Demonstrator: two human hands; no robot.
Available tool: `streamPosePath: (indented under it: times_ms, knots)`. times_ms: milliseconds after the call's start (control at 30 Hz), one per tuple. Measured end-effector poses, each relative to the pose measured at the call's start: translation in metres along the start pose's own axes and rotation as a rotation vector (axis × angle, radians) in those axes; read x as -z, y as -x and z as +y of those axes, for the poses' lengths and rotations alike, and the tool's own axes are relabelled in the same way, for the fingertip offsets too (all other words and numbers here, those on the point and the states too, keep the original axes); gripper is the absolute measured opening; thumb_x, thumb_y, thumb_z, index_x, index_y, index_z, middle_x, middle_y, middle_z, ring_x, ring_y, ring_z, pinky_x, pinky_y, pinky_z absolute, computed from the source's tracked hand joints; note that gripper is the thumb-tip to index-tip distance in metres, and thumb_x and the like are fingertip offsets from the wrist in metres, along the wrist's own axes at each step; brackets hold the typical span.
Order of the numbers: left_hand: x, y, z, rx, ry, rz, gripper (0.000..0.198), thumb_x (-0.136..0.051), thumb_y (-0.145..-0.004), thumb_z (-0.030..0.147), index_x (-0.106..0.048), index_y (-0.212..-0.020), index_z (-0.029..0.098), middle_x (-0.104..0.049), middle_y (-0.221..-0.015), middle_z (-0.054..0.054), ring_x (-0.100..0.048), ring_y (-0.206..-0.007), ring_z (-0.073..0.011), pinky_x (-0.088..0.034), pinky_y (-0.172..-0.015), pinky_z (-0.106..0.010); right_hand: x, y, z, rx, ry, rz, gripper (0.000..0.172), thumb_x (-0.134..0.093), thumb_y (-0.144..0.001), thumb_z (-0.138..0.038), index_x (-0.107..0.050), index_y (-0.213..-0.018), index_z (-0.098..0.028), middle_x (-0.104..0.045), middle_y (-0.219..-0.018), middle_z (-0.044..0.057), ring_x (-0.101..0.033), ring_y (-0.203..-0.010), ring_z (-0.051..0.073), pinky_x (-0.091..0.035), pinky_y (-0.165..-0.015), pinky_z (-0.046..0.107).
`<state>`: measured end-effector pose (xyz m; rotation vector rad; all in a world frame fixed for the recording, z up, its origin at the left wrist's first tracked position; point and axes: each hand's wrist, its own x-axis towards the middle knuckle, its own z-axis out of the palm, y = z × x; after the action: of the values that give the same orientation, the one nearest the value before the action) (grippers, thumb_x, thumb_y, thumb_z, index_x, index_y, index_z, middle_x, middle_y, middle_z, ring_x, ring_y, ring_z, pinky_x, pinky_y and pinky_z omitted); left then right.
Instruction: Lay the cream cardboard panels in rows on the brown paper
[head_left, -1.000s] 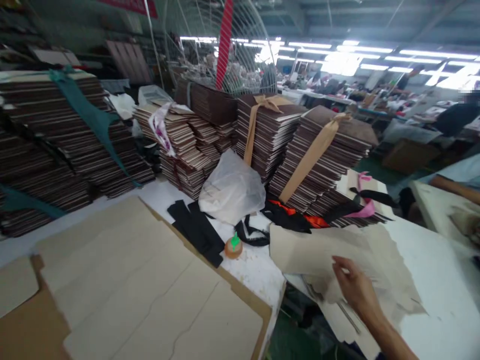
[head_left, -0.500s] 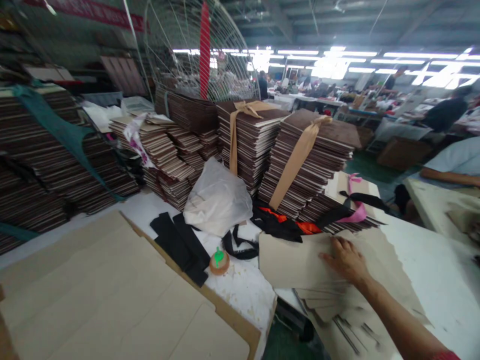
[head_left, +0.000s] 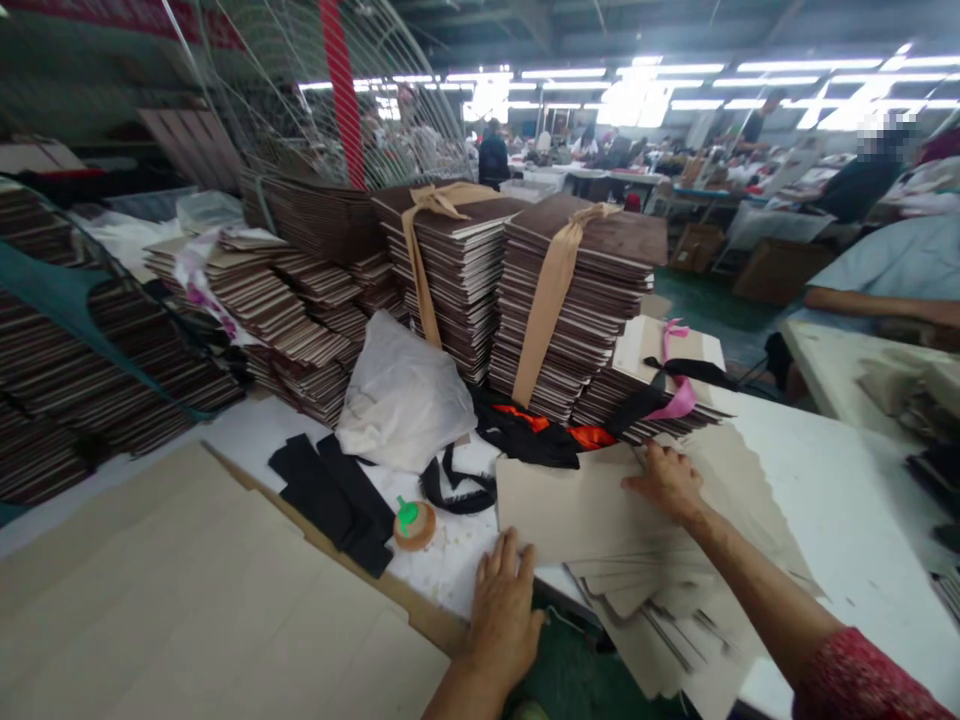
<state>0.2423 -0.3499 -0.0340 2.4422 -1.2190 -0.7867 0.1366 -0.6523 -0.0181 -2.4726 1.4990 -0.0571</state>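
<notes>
The left hand [head_left: 504, 600], fingers extended and gripping nothing, is at the corner of loose sheets [head_left: 566, 505] on the table [head_left: 810, 460]; the right hand [head_left: 667, 485] lies spread on them. Cards [head_left: 187, 600] lie overlapped at left; two stacks [head_left: 592, 290] are tied, the sheets untied.

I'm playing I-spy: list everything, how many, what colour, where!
sheets: many, beige, front left and centre right
tabletop: count unclear, white, beneath sheets
black strips: several, black, centre
round object: one, brown with green top, centre
plastic bag: one, whitish, centre
cloth pile: one, black and orange, centre
stacks: several, brown and cream, left and centre
wire cage: one, pale, top left
boxes: at least two, brown, back right
people: several, mixed colours, back and right
left hand: one, bare, front centre
right hand: one, bare, on sheets
sleeve: one, red, lower right
</notes>
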Motion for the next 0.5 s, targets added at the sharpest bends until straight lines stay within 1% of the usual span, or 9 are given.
streamPosePath:
  times_ms: [67,100,167,233,333,367,433,500]
  knots:
    - [-0.004,-0.002,-0.003,-0.003,-0.039,-0.003,0.079,-0.057,-0.072,0.017,-0.038,-0.148,0.023,-0.016,-0.163,-0.005,-0.011,-0.151,-0.0247,-0.009,-0.123,-0.045,0.008,0.001,-0.003,-0.007,-0.133,-0.038,0.065,-0.071,-0.070,-0.033,-0.051,-0.129,-0.015,-0.059,-0.119,0.021,-0.049,-0.118,0.042,-0.039,-0.094,0.056]
    - [-0.003,-0.001,-0.004,-0.007,-0.051,-0.005,0.079,-0.056,-0.072,0.017,-0.038,-0.148,0.023,-0.016,-0.163,-0.005,-0.012,-0.150,-0.0238,-0.010,-0.123,-0.044,0.012,0.002,-0.005,-0.001,-0.217,-0.067,0.064,-0.070,-0.070,-0.032,-0.051,-0.129,-0.015,-0.062,-0.116,0.019,-0.053,-0.115,0.039,-0.041,-0.093,0.052]
    - [0.000,0.000,-0.005,-0.026,-0.070,-0.009,0.078,-0.055,-0.072,0.017,-0.038,-0.148,0.023,-0.016,-0.163,-0.004,-0.013,-0.150,-0.0225,-0.014,-0.123,-0.040,0.018,0.006,-0.010,0.017,-0.402,-0.147,0.062,-0.068,-0.072,-0.033,-0.051,-0.128,-0.016,-0.066,-0.110,0.015,-0.062,-0.101,0.030,-0.049,-0.085,0.040]
    - [0.003,0.000,-0.005,-0.040,-0.084,-0.012,0.079,-0.054,-0.072,0.016,-0.037,-0.149,0.023,-0.015,-0.163,-0.002,-0.013,-0.150,-0.0214,-0.016,-0.123,-0.038,0.022,0.012,-0.015,0.023,-0.570,-0.240,0.055,-0.067,-0.073,-0.034,-0.054,-0.123,-0.015,-0.070,-0.103,0.011,-0.067,-0.087,0.024,-0.052,-0.074,0.032]
    - [0.004,0.000,-0.005,-0.035,-0.079,-0.011,0.078,-0.055,-0.072,0.016,-0.038,-0.148,0.022,-0.014,-0.163,-0.002,-0.011,-0.151,-0.0212,-0.014,-0.124,-0.038,0.028,0.023,-0.018,0.019,-0.717,-0.369,0.040,-0.062,-0.070,-0.029,-0.061,-0.107,-0.014,-0.072,-0.086,0.006,-0.068,-0.079,0.023,-0.054,-0.070,0.030]
    - [0.004,0.000,-0.005,-0.027,-0.070,-0.018,0.079,-0.056,-0.071,0.016,-0.038,-0.148,0.022,-0.014,-0.163,-0.002,-0.011,-0.151,-0.0217,-0.014,-0.124,-0.038,0.032,0.028,-0.016,0.014,-0.759,-0.413,0.039,-0.060,-0.070,-0.028,-0.062,-0.106,-0.014,-0.072,-0.083,0.006,-0.069,-0.078,0.024,-0.055,-0.070,0.031]
    - [0.004,0.002,-0.003,0.008,-0.036,-0.013,0.080,-0.058,-0.070,0.016,-0.039,-0.148,0.021,-0.016,-0.163,-0.004,-0.012,-0.150,-0.0232,-0.016,-0.123,-0.039,0.047,0.039,-0.010,-0.032,-0.903,-0.507,0.045,-0.060,-0.071,-0.031,-0.060,-0.112,-0.014,-0.073,-0.086,0.008,-0.070,-0.076,0.026,-0.057,-0.070,0.035]
    - [0.005,0.009,0.004,0.048,0.030,0.070,0.074,-0.058,-0.073,0.018,-0.044,-0.145,0.017,-0.025,-0.160,-0.009,-0.019,-0.149,-0.0250,-0.020,-0.122,-0.040,0.070,0.053,0.002,-0.110,-1.084,-0.597,0.058,-0.066,-0.071,-0.038,-0.055,-0.124,-0.016,-0.073,-0.096,0.010,-0.071,-0.077,0.028,-0.059,-0.071,0.039]
